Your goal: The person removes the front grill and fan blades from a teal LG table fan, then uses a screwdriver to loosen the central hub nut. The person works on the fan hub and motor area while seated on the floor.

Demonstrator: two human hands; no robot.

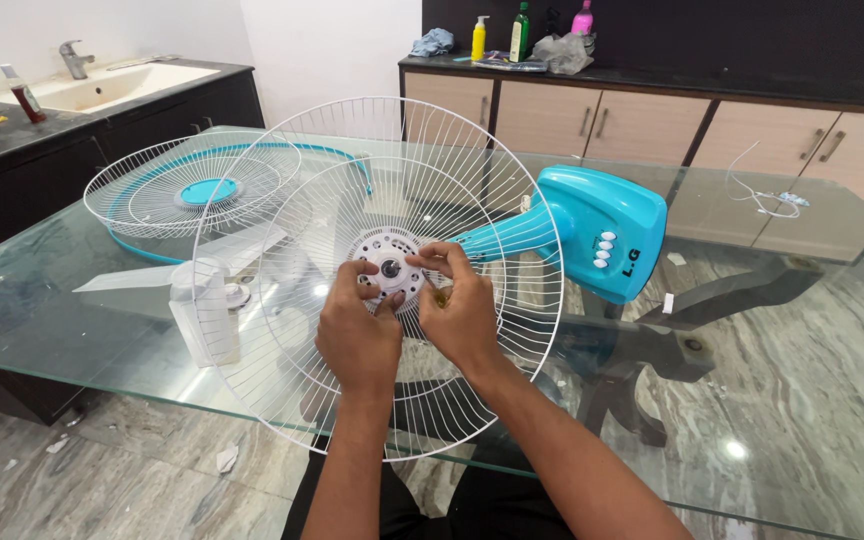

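Left hand (357, 335) and right hand (459, 312) both pinching the hub of the white fan guard (282, 330) on the glass table (772, 330)

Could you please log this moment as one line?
left hand: at hub of rear fan guard | right hand: at hub | front guard: flat on glass table | fan body: lying behind

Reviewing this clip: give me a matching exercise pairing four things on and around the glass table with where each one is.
Things:
1 round white wire fan guard
2 turquoise fan body
3 second wire guard with turquoise rim
4 yellow plastic bottle

Places:
A on the back counter
B lying flat, far left of table
C held at its hub by both hands
D right of the hands, on the table

Pairs: 1-C, 2-D, 3-B, 4-A
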